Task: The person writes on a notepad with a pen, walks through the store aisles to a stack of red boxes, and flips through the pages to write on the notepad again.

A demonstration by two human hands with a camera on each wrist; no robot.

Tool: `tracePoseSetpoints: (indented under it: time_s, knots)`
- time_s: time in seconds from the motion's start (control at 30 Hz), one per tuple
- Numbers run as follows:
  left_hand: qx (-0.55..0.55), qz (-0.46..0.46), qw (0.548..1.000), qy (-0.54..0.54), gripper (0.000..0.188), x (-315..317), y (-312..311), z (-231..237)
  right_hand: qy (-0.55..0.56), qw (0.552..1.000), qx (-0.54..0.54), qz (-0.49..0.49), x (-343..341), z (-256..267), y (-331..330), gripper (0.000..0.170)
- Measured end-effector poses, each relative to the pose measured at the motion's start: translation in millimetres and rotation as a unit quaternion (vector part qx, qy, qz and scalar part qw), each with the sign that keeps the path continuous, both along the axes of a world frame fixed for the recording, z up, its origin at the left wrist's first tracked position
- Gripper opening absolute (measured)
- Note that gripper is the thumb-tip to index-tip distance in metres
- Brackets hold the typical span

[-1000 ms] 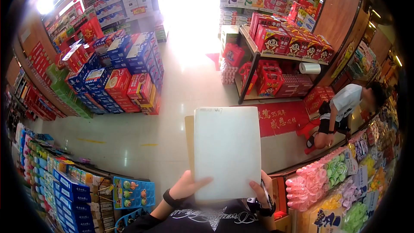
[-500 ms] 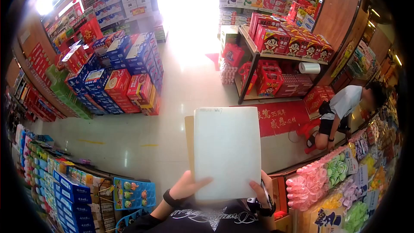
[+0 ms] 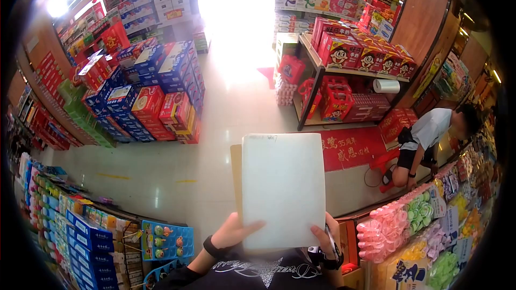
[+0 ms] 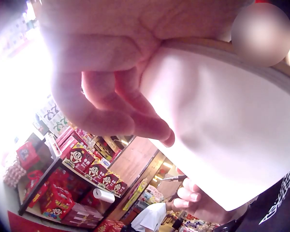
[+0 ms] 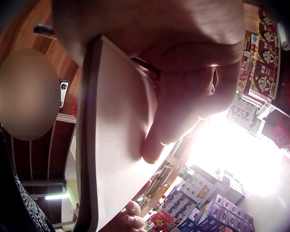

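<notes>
Both my hands hold a white-paged notebook (image 3: 284,188) upright in front of my chest, with faint handwriting along its top edge and a brown cover strip (image 3: 236,174) showing at its left. My left hand (image 3: 231,232) grips the lower left side, thumb across the front page and bent fingers spread behind, as the left wrist view shows. At the lower right side, my right hand (image 3: 326,236) grips the notebook with its thumb on the front. A slim dark pen (image 4: 171,179) sticks out by the right hand's fingers in the left wrist view.
Stacked blue and red cartons (image 3: 161,96) stand ahead on the left. A shelf (image 3: 317,64) of red milk boxes is ahead right, past a red mat (image 3: 352,147). One person (image 3: 424,139) bends low at the right. Goods displays (image 3: 398,225) flank me; tiled floor (image 3: 215,182) leads to a bright doorway.
My hands and the notebook keep their place. The person at the right has bent lower and reached an arm down toward the shelf.
</notes>
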State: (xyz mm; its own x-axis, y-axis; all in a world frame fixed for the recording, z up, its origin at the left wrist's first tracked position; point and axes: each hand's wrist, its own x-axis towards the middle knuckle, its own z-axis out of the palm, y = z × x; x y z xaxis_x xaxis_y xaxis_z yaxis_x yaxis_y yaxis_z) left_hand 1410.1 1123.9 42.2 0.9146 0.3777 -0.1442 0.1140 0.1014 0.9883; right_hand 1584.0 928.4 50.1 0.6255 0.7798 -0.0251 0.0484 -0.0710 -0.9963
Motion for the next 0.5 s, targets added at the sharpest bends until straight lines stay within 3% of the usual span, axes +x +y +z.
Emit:
tracePoseSetpoints:
  time_s: [0.5]
  knots:
    - [-0.004, 0.004, 1.000, 0.010, 0.022, -3.2, -1.6, -0.1, 0.007, 1.000, -0.003, 0.002, -1.5, -1.4, -0.3, 0.030]
